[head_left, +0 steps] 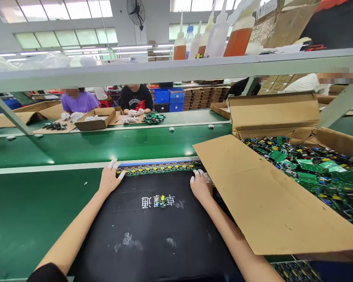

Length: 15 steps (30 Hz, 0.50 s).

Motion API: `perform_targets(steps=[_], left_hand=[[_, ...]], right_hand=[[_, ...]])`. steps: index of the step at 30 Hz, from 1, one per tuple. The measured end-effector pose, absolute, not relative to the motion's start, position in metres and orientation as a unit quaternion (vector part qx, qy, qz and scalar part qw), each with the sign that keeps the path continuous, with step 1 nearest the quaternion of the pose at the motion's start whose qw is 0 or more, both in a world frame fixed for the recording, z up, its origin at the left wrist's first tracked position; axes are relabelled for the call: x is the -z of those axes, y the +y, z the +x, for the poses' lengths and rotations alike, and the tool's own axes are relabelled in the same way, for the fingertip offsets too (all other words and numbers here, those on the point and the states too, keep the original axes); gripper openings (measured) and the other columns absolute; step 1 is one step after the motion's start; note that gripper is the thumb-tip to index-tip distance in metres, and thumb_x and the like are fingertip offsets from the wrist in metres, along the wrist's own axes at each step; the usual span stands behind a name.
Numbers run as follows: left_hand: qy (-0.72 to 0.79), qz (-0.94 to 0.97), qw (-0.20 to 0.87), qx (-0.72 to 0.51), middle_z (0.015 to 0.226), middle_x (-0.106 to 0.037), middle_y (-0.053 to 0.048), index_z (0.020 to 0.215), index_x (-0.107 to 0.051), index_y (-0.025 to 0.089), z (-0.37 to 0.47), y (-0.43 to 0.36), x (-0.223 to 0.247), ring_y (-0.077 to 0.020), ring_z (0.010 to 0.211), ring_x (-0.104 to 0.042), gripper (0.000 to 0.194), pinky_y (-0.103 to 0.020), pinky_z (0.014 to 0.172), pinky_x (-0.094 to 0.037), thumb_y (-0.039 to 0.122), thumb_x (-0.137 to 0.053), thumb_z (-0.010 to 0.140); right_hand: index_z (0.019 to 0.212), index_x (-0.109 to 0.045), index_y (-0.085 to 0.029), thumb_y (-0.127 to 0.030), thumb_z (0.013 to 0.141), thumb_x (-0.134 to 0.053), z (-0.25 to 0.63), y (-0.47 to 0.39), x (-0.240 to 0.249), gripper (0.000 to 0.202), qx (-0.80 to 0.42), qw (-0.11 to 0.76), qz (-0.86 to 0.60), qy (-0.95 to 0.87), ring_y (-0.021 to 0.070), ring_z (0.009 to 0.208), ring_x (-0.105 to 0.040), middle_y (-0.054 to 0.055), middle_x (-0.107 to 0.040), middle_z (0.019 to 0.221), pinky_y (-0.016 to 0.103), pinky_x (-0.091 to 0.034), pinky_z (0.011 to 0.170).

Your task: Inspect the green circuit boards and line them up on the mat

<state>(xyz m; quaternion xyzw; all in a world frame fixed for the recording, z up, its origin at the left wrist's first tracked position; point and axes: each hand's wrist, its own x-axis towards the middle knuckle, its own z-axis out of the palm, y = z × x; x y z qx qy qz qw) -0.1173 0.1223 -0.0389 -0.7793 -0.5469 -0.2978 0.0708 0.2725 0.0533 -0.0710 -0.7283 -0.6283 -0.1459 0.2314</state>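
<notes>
A row of small green circuit boards (157, 169) with yellow parts lies along the far edge of a black mat with white characters (153, 235). At the row's left end is my left hand (110, 178), its thumb and fingers around that end. My right hand (201, 186) grips the right end, with its fingertips bent against the boards. White finger covers are on fingers of both hands. One loose circuit board (160, 201) rests on the mat between my forearms, over the printed characters.
A large cardboard box (273, 111) heaped with circuit boards (308, 168) stands at the right; its flap (270, 196) reaches over the mat's right side. Beyond runs a green conveyor belt (76, 147), with people working across it. Overhead, a shelf (164, 68) holds bottles (180, 47).
</notes>
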Motion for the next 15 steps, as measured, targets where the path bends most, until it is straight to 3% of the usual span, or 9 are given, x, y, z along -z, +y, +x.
perform_targets(steps=[6, 10, 15], left_hand=[[-0.465, -0.836, 0.024, 0.291, 0.123, -0.052, -0.013, 0.114, -0.055, 0.020, -0.076, 0.078, 0.023, -0.0293, 0.116, -0.049, 0.030, -0.049, 0.101, -0.039, 0.027, -0.048, 0.086], [-0.400, -0.877, -0.048, 0.261, 0.120, -0.055, -0.006, 0.119, -0.052, 0.024, -0.027, 0.039, 0.029, -0.0205, 0.110, -0.053, 0.038, -0.036, 0.097, -0.046, 0.026, -0.058, 0.082], [-0.398, -0.883, -0.110, 0.221, 0.108, -0.059, -0.006, 0.111, -0.057, 0.023, 0.008, 0.018, 0.035, -0.0209, 0.096, -0.057, 0.042, -0.035, 0.087, -0.049, 0.028, -0.070, 0.072]], right_hand=[[0.103, -0.065, -0.006, -0.014, 0.082, -0.043, 0.274, 0.053, 0.068, 0.032, 0.160, 0.250, -0.718, -0.630, 0.0288, 0.098, -0.057, 0.018, -0.065, 0.103, 0.040, -0.040, 0.090], [0.105, -0.065, -0.007, -0.014, 0.081, -0.046, 0.274, 0.055, 0.070, 0.032, 0.160, 0.256, -0.721, -0.623, 0.0280, 0.098, -0.057, 0.017, -0.065, 0.104, 0.039, -0.040, 0.090], [0.107, -0.065, -0.007, -0.015, 0.081, -0.046, 0.275, 0.056, 0.072, 0.033, 0.152, 0.245, -0.725, -0.626, 0.0292, 0.098, -0.057, 0.017, -0.065, 0.103, 0.041, -0.041, 0.090]])
